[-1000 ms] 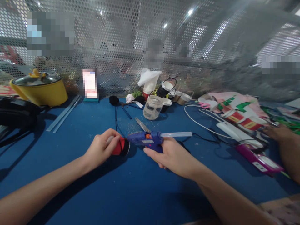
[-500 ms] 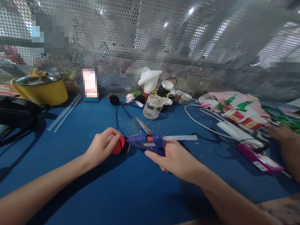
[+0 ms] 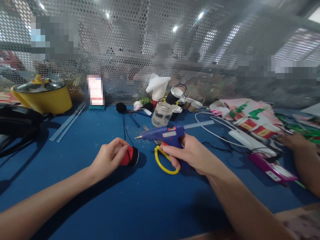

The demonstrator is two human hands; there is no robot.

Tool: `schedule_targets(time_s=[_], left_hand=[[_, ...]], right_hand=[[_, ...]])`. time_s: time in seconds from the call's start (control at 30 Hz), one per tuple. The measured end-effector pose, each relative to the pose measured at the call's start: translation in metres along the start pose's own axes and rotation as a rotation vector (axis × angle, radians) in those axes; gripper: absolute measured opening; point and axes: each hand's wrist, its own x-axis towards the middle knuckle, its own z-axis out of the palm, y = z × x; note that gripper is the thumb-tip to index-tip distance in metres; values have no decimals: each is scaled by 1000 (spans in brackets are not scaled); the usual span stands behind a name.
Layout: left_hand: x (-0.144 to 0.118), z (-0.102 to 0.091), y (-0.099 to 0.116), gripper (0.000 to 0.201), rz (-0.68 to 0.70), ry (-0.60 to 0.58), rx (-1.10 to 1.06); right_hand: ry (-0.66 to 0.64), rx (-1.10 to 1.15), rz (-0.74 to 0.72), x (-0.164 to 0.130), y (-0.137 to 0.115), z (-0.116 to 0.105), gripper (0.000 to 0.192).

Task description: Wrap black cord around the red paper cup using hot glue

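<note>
Glue gun (image 3: 163,134) level, nozzle pointing left toward red-black piece (image 3: 129,156).

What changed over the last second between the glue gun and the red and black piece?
The right hand lifted the blue glue gun up and back, so its nozzle is now apart from the red and black piece. The yellow-handled scissors under it now show. The left hand grips the piece on the blue table as before.
</note>
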Motion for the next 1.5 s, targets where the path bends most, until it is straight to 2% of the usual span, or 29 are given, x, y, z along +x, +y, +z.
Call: schedule_targets(time_s=[0.13, 0.23, 0.47, 0.67, 0.7, 0.77, 0.9, 0.97, 1.03, 1.07, 1.1, 1.13, 1.17, 1.23, 1.3, 1.37, 1.43, 1.47, 1.5], left_hand=[[0, -1, 1, 21, 16, 23, 18], [0, -1, 0, 21, 29, 31, 17], [0, -2, -1, 22, 62, 55, 18], [0, -4, -1, 22, 75, 63, 27], [0, -4, -1, 22, 76, 65, 26], [0, -4, -1, 22, 72, 70, 23], [1, -4, 0, 20, 57, 76, 14], [1, -5, 1, 20, 54, 78, 10], [1, -5, 2, 20, 56, 83, 12], [1, -6, 2, 20, 56, 88, 15], [1, -6, 2, 20, 57, 91, 19], [1, -6, 2, 20, 59, 91, 22], [1, -6, 3, 20, 61, 89, 25], [2, -6, 3, 20, 63, 85, 29], [3, -6, 3, 20, 66, 88, 32], [3, -7, 3, 21, 66, 101, 33], [4, -7, 3, 21, 68, 118, 33], [4, -8, 4, 21, 68, 129, 35], [3, -8, 4, 20, 70, 138, 35]], right_hand=[[287, 210, -27, 26, 5, -18, 19], [367, 317, 5, 53, 4, -34, 15], [306, 366, 184, 112, 8, -68, 21], [212, 333, 329, 118, 14, -79, 40], [210, 303, 337, 116, 15, -79, 44], [271, 96, 302, 110, 16, -81, 50], [532, -410, 157, 90, 11, -81, 44], [662, -552, 33, 77, 6, -74, 35], [764, -787, -224, 63, 1, -61, 30], [753, -862, -326, 56, 0, -53, 29], [681, -932, -382, 49, 0, -44, 30], [601, -1005, -378, 44, 0, -35, 30], [517, -1081, -324, 39, 1, -26, 31], [324, -1191, -113, 31, 3, -9, 33], [59, -1176, 30, 22, 1, 6, 35], [-296, -988, -15, 11, -4, 20, 35], [-641, -674, -60, 1, -12, 29, 30], [-742, -521, -69, -2, -16, 31, 28], [-776, -383, -71, -3, -19, 32, 26]])
